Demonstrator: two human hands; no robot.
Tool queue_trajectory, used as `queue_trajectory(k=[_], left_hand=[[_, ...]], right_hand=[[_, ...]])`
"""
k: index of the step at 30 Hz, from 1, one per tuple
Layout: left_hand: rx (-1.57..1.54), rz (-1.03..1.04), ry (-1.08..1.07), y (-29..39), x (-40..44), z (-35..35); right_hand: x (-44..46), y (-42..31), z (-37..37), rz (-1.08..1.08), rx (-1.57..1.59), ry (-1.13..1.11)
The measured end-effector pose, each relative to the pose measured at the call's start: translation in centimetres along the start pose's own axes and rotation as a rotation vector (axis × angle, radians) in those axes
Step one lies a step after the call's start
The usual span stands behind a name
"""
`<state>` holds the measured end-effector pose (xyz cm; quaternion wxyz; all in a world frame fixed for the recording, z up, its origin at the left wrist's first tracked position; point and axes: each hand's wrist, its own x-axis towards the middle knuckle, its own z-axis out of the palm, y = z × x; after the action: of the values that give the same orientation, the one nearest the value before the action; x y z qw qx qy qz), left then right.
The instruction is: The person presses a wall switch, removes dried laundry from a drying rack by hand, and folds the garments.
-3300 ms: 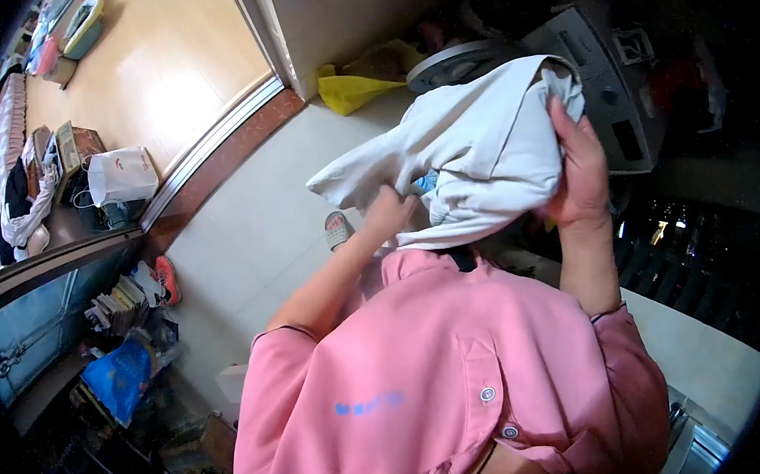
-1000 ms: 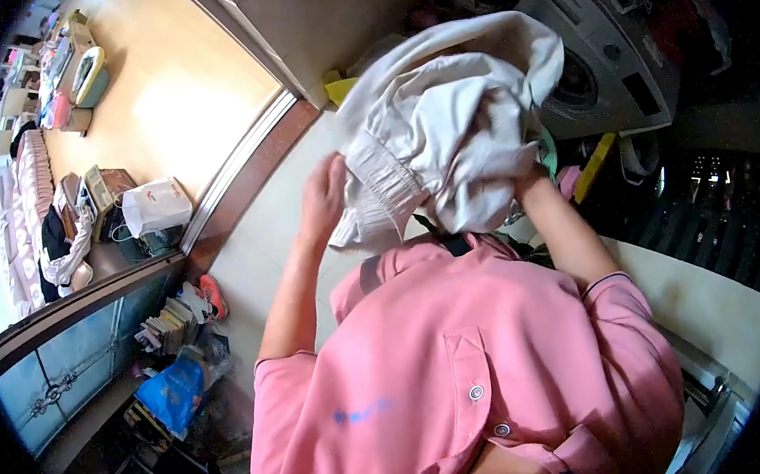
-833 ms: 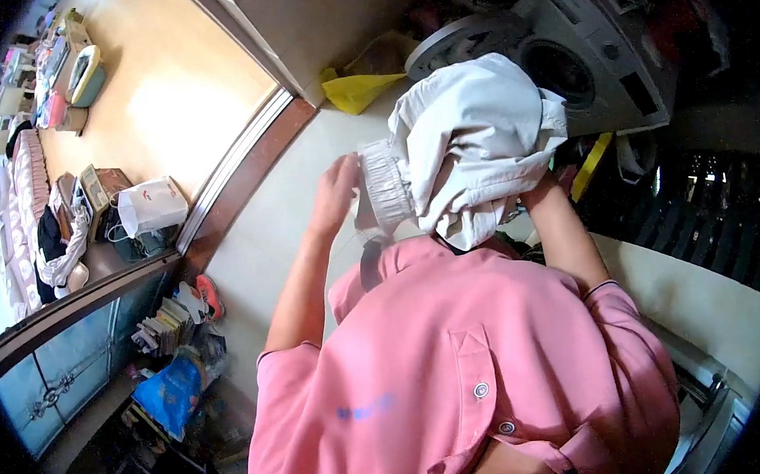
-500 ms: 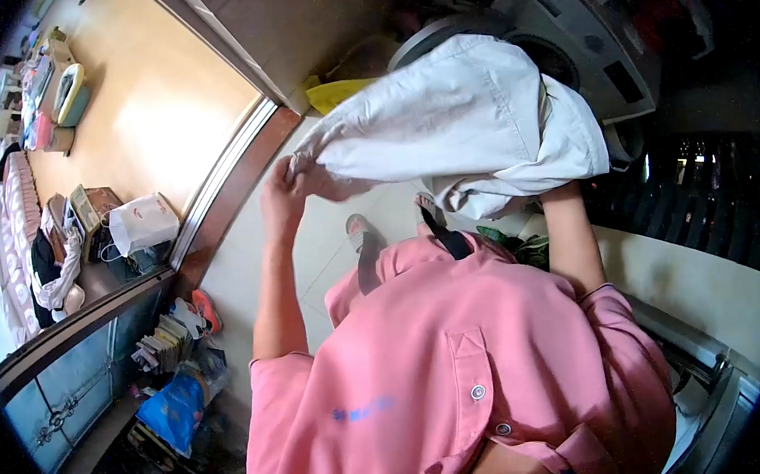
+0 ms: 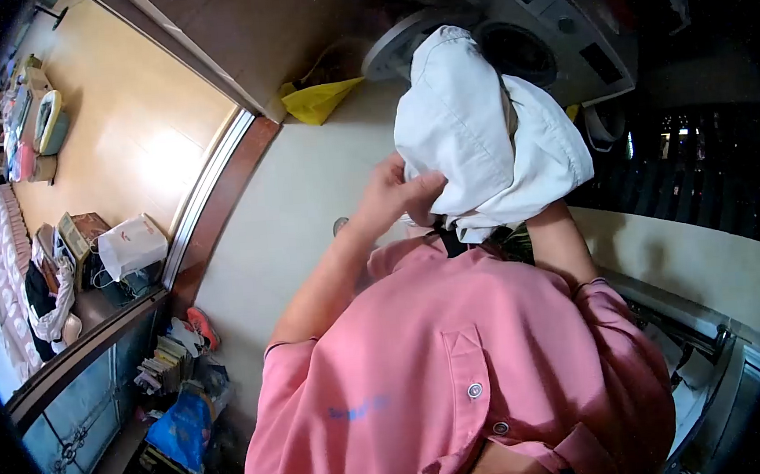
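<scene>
A crumpled off-white garment (image 5: 470, 134) is held up in front of my chest, bunched and folded over on itself. At its lower left edge my left hand (image 5: 408, 191) pinches the cloth between thumb and fingers. The right forearm (image 5: 561, 237) reaches up under the right part of the garment. Cloth covers my right hand, so its fingers are hidden.
Behind the garment stands a washing machine (image 5: 551, 31) with its round door (image 5: 402, 42) open. A yellow bag (image 5: 319, 100) lies by the wall. At left are a doorway sill (image 5: 211, 215), a white paper bag (image 5: 134, 245), books (image 5: 164, 365) and a blue bag (image 5: 182, 431).
My left hand has moved right, towards the right arm, bringing the stretched end of the garment in. The cloth is now bunched more upright. The view has shifted slightly.
</scene>
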<state>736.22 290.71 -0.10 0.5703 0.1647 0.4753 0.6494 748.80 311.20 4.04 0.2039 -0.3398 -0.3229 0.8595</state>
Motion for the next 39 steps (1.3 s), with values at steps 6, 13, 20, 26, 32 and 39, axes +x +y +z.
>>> queue_trajectory(k=[6,13,20,26,32,39], left_hand=[[-0.188,-0.092,0.040,2.8,-1.1,-2.8],[-0.528,-0.408,-0.091,0.2,-3.6,-6.4],[-0.603,-0.010,-0.428,1.7,-4.9,-3.1],[-0.901,0.065,-0.396,1.8,-3.3,-6.1],[-0.685,0.020,-0.240,5.6,-1.8,-2.3],[-1.147,0.416,-0.472,8.0,-0.7,-3.8]], right_hand=[[-0.3,-1.4,-0.7,-0.030,0.008,0.025],[-0.3,-1.6,-1.0,-0.029,0.007,0.042],[-0.4,-2.3,-1.0,-0.050,-0.001,0.049],[-0.5,-1.9,-0.8,-0.034,-0.006,0.053],[0.1,-0.8,-0.7,0.004,-0.010,0.060],[1.2,0.1,-0.5,0.062,-0.007,0.076]])
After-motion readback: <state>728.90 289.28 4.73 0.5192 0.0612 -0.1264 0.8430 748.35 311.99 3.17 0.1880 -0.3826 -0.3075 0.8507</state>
